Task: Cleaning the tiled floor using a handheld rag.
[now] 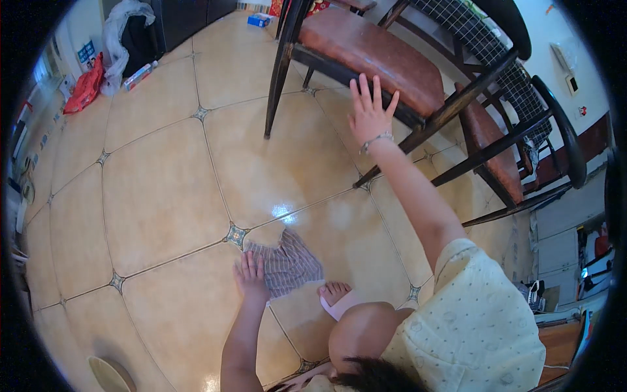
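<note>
Hands: two, both bare. Left hand (250, 277) palm down, fingers slightly fanned over the cloth's left edge. Right hand (372, 117) spread wide at the near chair's front edge, beyond the cloth and to its right; pressing or merely resting, cannot tell.
Cloth (292, 264): one, striped, creased, lying on the tiled floor (163, 196); edge partly hidden by left hand.
Bracelet (376, 140): one, on right wrist; detail too small to read.
Chairs: two, brown-seated. Near chair (372, 52) beyond the cloth, rightward, its back cut off above. Far chair (493, 147) farther right, partly hidden behind it.
Foot (336, 292): one visible, just right of the cloth, pink slipper (346, 305); heel hidden behind knee.
Tub (111, 374): one, pale, left of the cloth, nearer the body; cut off below, kind uncertain.
Red bag (85, 86): one, well beyond the cloth, leftward.
Blue box (259, 20): one, far beyond the cloth.
</note>
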A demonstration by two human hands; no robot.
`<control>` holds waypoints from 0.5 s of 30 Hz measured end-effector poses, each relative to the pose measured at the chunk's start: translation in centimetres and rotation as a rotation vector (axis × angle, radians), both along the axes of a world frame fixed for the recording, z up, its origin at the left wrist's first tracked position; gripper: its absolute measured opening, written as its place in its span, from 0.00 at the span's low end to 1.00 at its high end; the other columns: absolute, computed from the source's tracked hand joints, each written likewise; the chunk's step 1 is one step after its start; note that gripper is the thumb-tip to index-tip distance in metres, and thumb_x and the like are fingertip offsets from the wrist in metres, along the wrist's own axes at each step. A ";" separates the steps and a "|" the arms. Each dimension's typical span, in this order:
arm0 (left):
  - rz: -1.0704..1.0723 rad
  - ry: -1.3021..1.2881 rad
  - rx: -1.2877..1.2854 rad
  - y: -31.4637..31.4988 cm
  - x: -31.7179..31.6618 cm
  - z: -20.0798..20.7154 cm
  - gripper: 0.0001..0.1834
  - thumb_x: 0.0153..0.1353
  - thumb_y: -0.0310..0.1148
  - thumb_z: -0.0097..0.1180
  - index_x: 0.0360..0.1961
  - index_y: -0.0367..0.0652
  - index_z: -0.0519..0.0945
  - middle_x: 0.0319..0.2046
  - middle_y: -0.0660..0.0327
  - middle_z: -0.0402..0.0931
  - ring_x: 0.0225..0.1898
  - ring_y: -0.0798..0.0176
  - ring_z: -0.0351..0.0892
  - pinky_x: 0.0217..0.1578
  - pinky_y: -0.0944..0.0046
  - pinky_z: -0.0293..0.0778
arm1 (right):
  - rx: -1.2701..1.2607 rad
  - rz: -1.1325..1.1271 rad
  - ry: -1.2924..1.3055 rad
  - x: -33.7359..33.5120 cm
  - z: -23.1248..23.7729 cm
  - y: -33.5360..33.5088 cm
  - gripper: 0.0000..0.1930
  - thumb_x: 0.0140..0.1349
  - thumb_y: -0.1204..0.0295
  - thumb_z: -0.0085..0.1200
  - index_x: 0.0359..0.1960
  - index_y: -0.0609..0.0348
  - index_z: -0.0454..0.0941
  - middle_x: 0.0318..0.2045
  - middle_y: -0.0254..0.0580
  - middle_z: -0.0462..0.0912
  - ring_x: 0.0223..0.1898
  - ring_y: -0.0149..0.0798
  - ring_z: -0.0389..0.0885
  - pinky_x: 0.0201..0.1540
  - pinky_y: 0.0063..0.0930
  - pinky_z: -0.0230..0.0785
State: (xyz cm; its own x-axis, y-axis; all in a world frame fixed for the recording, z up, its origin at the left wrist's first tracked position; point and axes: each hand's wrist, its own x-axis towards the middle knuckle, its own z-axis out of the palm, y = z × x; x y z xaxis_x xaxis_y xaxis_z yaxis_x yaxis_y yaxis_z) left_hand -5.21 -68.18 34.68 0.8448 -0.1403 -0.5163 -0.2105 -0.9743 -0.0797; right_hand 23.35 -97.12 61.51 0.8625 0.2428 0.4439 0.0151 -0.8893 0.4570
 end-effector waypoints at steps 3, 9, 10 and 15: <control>0.037 0.021 -0.010 -0.5 -0.1 1.1 0.49 0.57 0.48 0.51 0.75 0.51 0.39 0.75 0.52 0.24 0.75 0.46 0.20 0.67 0.34 0.21 | -0.040 -0.031 0.034 3.3 0.6 -1.7 0.47 0.56 0.56 0.58 0.74 0.44 0.43 0.75 0.33 0.37 0.76 0.45 0.31 0.67 0.73 0.28; 0.043 -0.017 -0.003 -0.7 -0.4 0.3 0.49 0.57 0.46 0.51 0.75 0.51 0.38 0.75 0.52 0.24 0.75 0.46 0.20 0.68 0.34 0.22 | -0.106 -0.170 0.112 8.3 2.0 -4.6 0.50 0.57 0.52 0.59 0.75 0.40 0.38 0.76 0.30 0.35 0.76 0.43 0.31 0.67 0.71 0.39; 0.045 -0.010 0.001 -0.8 -0.5 0.2 0.49 0.57 0.46 0.51 0.75 0.51 0.38 0.75 0.52 0.24 0.75 0.46 0.20 0.68 0.34 0.22 | -0.073 -0.208 0.154 9.0 2.5 -5.2 0.49 0.57 0.52 0.59 0.75 0.40 0.38 0.76 0.30 0.34 0.76 0.43 0.31 0.67 0.70 0.40; 0.052 0.024 -0.025 -1.0 0.0 0.6 0.48 0.57 0.42 0.50 0.75 0.50 0.38 0.75 0.52 0.25 0.75 0.46 0.20 0.68 0.35 0.23 | 0.138 -0.207 0.285 11.9 3.0 -7.7 0.48 0.57 0.51 0.59 0.74 0.39 0.41 0.76 0.29 0.34 0.75 0.46 0.35 0.68 0.66 0.45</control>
